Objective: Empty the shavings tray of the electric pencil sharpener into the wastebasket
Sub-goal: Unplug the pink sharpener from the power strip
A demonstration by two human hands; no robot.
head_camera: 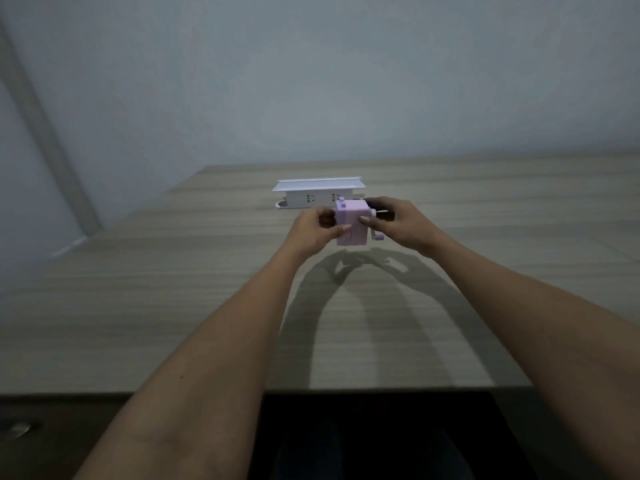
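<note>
A small lilac pencil sharpener (pixel 350 221) with a crank handle on its right side is held just above the wooden table (pixel 173 289), near the middle. My left hand (pixel 313 230) grips its left side, thumb across the front. On the right, my right hand (pixel 398 221) holds it with the thumb pressed on the front face beside the crank. Its shavings tray is shut inside the body. No wastebasket is in view.
A white power strip (pixel 317 199) with a flat white lid-like piece (pixel 318 184) on top lies just behind the sharpener. A dark object (pixel 377 206) shows partly behind my right hand. The table's near edge runs across the bottom; a grey wall stands behind.
</note>
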